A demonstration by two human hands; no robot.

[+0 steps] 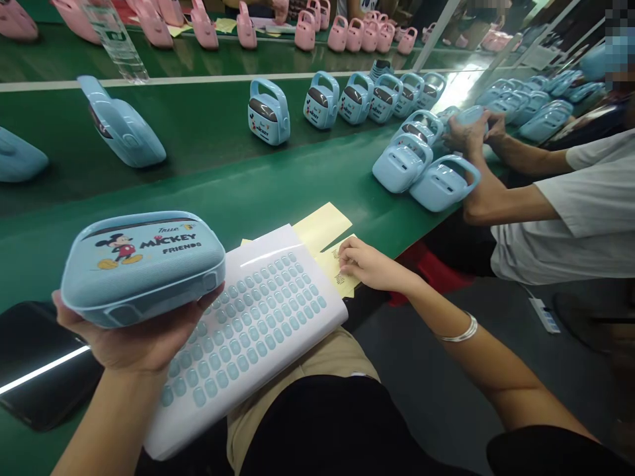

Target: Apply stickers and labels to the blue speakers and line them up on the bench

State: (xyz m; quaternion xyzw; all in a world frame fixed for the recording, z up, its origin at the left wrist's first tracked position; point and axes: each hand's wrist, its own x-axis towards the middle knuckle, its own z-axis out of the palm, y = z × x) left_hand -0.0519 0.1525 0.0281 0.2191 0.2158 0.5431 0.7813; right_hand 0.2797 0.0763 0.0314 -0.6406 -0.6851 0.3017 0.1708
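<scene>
A light-blue portable speaker (149, 271) with a Mickey print rests on my left hand (139, 337), the fingers wrapped round its underside. Its printed front is turned up toward me. My right hand (370, 263) is over a yellow label sheet (342, 281) with small dark print, at the bench edge. Its fingers are curled together at the sheet; what lies between the fingertips is hidden. Between my hands, a white sheet of stickers (258, 317) holds rows of small pale-blue pads and lies partly over my lap. Another yellow paper (322, 225) sticks out behind it.
Several blue speakers (268, 112) with handles stand along the green bench (223, 192). Two more (444, 184) lie at right, near a co-worker's hands (469, 132). Pink speakers (247, 26) and a clear bottle (116, 39) are at the back. A black glossy panel (40, 357) lies left.
</scene>
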